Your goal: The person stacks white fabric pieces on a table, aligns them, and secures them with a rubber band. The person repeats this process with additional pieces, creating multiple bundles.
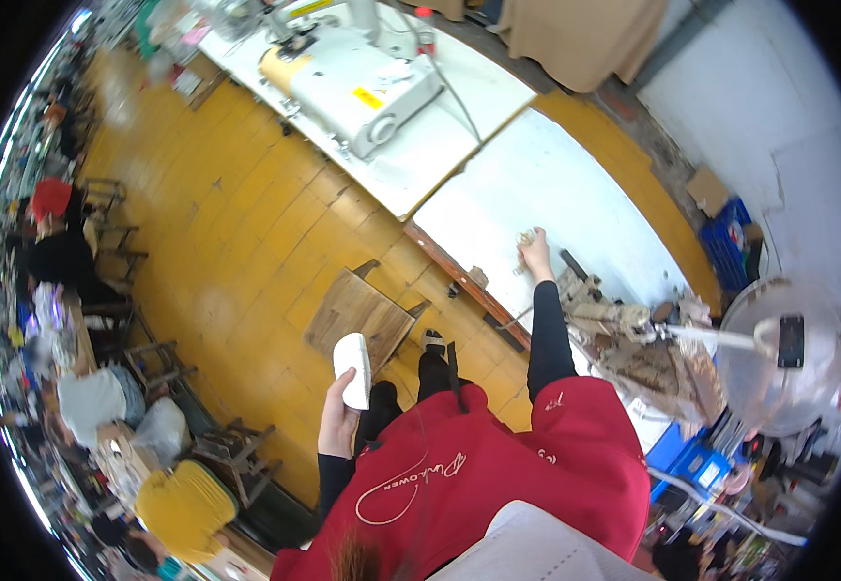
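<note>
Holds a white pad-like piece (352, 370) in the left hand (340, 414), clamped near one end between thumb and fingers, out over the yellow floor (236, 223) and close in view to the wooden stool (343, 315). Looks layered or folded along the side edge; cannot tell which. Reaches forward with the right hand (536, 255) to the white table (585, 184), curled at a small pale yellowish item (524, 239) on the tabletop; cannot tell whether gripped or merely touched. Works with hands well apart, one away from the table and one over it. Could drop the pad-like piece to the floor through too slack a hold, being gripped at only one end. Could let it fan open, if made of loose layers, by tilting it; could also crease it by squeezing too hard. On the other side, could lose or scatter the small item by closing on it unevenly, especially with attention divided between two places. Could knock the dark bar (572, 263) just beside the right wrist, or catch the black sleeve (549, 339) on the worn metal machine (604, 318), by drawing back carelessly. Could likewise sweep the brown scrap (479, 277) over the table's edge with a wide swing of the forearm.
</note>
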`<state>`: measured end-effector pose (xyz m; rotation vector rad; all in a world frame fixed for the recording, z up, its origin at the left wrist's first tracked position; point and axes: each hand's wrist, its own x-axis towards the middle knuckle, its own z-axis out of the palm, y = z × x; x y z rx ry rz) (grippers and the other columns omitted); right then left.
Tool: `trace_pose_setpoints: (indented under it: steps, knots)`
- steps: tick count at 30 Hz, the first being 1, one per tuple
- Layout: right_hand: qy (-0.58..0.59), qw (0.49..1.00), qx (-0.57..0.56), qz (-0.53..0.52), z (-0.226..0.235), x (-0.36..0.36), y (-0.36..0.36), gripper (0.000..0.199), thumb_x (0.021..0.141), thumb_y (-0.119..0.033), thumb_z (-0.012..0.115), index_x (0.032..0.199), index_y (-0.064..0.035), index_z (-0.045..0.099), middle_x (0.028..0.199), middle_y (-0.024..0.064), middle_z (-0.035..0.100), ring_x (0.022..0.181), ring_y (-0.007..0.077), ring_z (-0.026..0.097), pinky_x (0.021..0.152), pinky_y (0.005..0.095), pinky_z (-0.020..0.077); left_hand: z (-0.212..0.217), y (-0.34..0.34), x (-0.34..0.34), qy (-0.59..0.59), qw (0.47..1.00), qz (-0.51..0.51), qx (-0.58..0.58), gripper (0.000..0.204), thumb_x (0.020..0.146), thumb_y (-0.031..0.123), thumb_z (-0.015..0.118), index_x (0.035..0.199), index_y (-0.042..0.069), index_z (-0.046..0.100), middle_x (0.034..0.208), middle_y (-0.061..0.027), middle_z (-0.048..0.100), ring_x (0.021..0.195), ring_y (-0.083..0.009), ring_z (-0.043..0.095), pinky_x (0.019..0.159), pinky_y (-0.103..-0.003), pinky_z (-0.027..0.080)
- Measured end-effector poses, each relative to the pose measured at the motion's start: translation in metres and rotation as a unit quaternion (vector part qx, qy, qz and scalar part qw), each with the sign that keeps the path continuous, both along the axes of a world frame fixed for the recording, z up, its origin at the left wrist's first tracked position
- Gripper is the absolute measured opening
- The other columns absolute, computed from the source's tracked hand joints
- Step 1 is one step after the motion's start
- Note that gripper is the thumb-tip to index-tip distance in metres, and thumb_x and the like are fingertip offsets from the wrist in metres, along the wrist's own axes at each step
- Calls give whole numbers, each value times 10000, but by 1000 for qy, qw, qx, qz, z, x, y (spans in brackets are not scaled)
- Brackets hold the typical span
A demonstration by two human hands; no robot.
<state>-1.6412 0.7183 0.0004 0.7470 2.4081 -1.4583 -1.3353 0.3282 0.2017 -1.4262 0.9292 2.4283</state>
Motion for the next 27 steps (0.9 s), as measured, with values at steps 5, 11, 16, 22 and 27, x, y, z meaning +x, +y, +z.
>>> trace_pose_setpoints:
  steps: [5, 11, 16, 22, 27]
  knots:
    - [80, 956, 257, 114, -50, -12, 0, 162, 845, -108, 608, 895, 41, 646, 866, 264, 661, 867, 447, 635, 760, 513, 491, -9, 11, 24, -12, 1000, 6, -3, 450, 880, 203, 695, 1232, -43, 561, 1077, -126, 680, 957, -213, 680, 827, -302, 563]
    - [122, 970, 113, 178, -33, 3, 0, 488, 948, -254, 572, 560, 34, 506, 488, 102, 462, 480, 195, 365, 468, 457, 291, -19, 17, 52, 14, 999, 32, -26, 379, 874, 263, 710, 1139, 8, 616, 874, -16, 663, 720, -104, 642, 594, -245, 498]
    - [-147, 888, -435, 28, 6, 63, -77, 146, 1003, -134, 518, 860, -106, 530, 683, -33, 490, 517, 53, 407, 457, 194, 376, -19, 12, 89, 36, 994, 86, -54, 500, 831, 329, 741, 1172, -8, 600, 922, -45, 653, 772, -123, 619, 606, -271, 488]
    - [-327, 782, -456, 273, 43, 200, -251, 149, 1015, -154, 519, 879, -100, 490, 666, -27, 429, 558, 77, 372, 517, 245, 339, -18, -3, 190, 60, 973, 199, -99, 460, 821, 346, 742, 1094, -6, 625, 850, -55, 651, 664, -126, 606, 519, -263, 456]
    - [-367, 671, -441, 469, 95, 337, -391, 179, 1031, -184, 498, 877, -94, 510, 670, -25, 468, 551, 74, 394, 538, 242, 345, -8, -10, 334, 47, 945, 306, -107, 410, 828, 346, 730, 1032, -1, 651, 733, -54, 647, 536, -135, 581, 443, -267, 422]
